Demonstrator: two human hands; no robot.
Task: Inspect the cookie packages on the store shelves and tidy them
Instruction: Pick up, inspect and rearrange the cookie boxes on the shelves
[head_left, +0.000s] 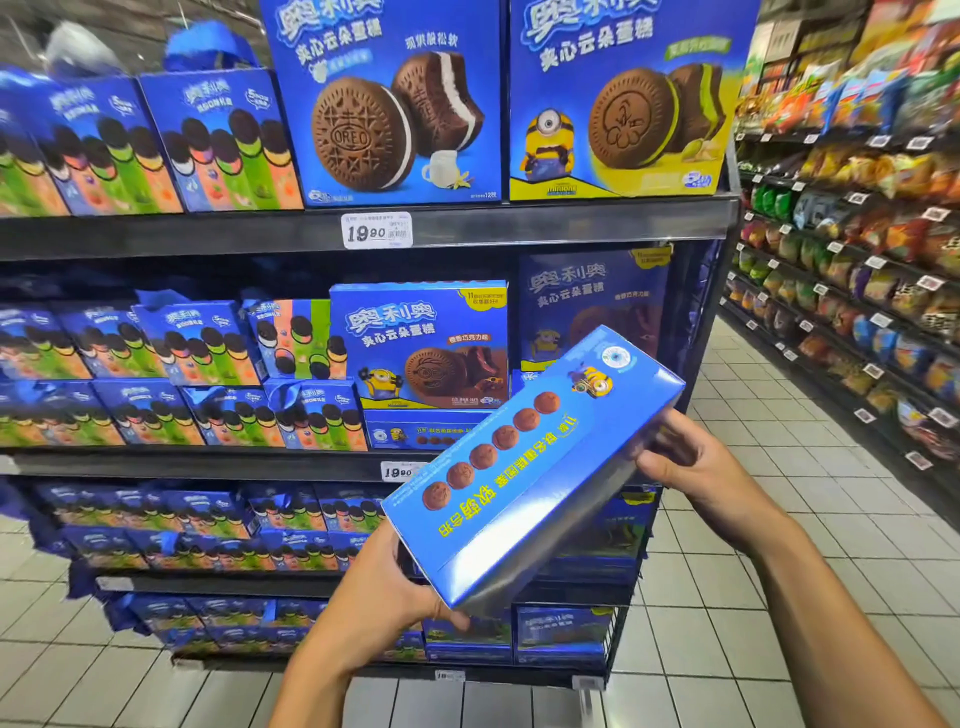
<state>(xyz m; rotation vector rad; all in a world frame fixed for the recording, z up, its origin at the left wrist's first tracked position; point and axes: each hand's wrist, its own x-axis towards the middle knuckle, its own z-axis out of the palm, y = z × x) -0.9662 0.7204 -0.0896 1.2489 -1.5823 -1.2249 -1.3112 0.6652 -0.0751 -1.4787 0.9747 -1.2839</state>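
My left grip (387, 597) clasping the low end of a blue cookie box (530, 467), my right grip (691, 462) grasping its upper end, box tilted before the shelves (571, 221), off them

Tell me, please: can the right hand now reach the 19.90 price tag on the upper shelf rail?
Probably not at once. The right hand grips one end of the blue cookie box, whose other end the left hand holds. The path up to the price tag looks open otherwise.
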